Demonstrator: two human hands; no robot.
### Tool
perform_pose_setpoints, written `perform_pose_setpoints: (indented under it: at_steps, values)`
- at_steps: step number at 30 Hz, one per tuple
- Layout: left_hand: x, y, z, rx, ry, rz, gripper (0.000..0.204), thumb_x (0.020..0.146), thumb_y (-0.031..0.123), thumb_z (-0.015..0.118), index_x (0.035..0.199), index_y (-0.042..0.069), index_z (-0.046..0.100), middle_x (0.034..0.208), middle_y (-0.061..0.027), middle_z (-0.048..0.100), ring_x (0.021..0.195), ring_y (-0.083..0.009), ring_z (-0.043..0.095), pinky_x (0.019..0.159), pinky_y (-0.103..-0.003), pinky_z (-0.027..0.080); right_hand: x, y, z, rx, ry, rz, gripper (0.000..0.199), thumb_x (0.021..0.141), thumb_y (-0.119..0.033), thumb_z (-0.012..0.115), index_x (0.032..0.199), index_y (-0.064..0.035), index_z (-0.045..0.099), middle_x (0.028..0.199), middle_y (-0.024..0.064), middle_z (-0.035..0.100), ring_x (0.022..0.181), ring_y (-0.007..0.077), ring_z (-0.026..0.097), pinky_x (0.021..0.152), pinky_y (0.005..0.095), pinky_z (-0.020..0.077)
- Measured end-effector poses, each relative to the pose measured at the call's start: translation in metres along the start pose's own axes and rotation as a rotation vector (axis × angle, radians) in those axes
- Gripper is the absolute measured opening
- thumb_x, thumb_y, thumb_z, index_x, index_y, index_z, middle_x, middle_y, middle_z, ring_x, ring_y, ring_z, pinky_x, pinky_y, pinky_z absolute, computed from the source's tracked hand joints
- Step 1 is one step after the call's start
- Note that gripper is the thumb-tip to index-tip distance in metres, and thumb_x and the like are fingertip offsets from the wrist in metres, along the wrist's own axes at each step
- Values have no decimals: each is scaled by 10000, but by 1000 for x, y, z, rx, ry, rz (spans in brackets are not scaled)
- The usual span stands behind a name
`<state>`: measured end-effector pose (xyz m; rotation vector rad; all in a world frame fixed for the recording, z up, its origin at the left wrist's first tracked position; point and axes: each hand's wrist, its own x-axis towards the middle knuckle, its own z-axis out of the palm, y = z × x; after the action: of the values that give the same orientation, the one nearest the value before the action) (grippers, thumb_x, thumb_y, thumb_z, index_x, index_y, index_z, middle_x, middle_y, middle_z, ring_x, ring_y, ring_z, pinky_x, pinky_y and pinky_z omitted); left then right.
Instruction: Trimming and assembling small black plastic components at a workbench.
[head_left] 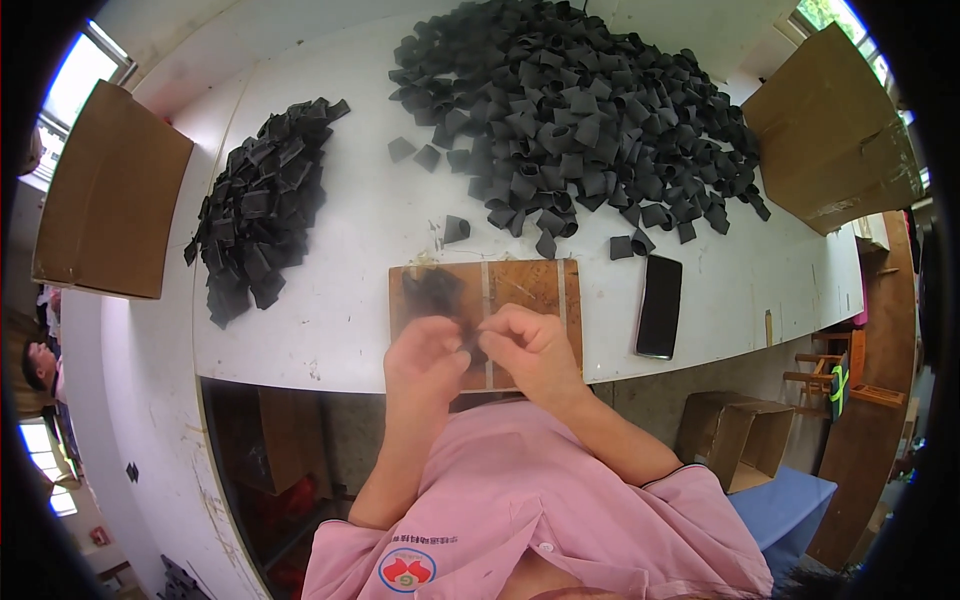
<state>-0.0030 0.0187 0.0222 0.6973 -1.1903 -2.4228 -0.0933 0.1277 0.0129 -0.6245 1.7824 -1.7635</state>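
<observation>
Both hands meet over a brown wooden board (530, 285) at the table's front edge. My left hand (425, 360), partly blurred, has its fingers pinched at a small black piece (473, 352). From the other side my right hand (528, 350) pinches the same piece between thumb and forefinger. Much of the piece is hidden by the fingers. Just beyond my left hand a blurred black piece or small stack (432, 292) shows over the board; its outline is too smeared to tell more.
A large heap of black curled tube-like pieces (590, 130) covers the table's back. Flatter black pieces (262, 205) are piled at left. A phone (659, 308) lies right of the board. Cardboard boxes (115, 190) stand at both sides. A loose curled piece (455, 229) sits beyond the board.
</observation>
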Motion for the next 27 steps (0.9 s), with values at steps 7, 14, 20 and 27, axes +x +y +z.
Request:
perform_pose_setpoints:
  at_steps: [7, 14, 20, 27]
  values:
    - [-5, -12, 13, 933, 291, 703, 96, 786, -84, 527, 867, -34, 536, 627, -12, 529, 463, -11, 402, 419, -146, 313, 4, -25, 0, 955, -250, 553, 112, 851, -144, 557, 776, -61, 560, 690, -49, 473, 583, 29, 379, 554, 159, 356]
    - [5, 28, 2, -1007, -445, -298, 223, 838, -37, 383, 1042, -76, 465, 852, -210, 573, 306, -41, 360, 286, -181, 247, 23, -56, -6, 200, -324, 5, 232, 891, -204, 520, 749, -21, 532, 668, -54, 474, 644, 21, 391, 550, 179, 341]
    - [11, 13, -13, -852, -251, -282, 184, 857, -7, 412, 1026, -52, 468, 801, -168, 581, 307, -39, 345, 287, -176, 242, 41, -22, -11, 332, -467, 201, 245, 897, -226, 510, 744, -37, 533, 627, -72, 429, 587, 24, 362, 513, 185, 325]
    - [14, 22, 7, 20, 17, 69, 238, 819, 32, 539, 1047, -27, 503, 867, -101, 604, 548, -85, 509, 467, -202, 395, 38, -33, -8, -69, -171, -135, 192, 837, -190, 584, 794, -7, 546, 695, 9, 486, 622, 112, 466, 534, 229, 378]
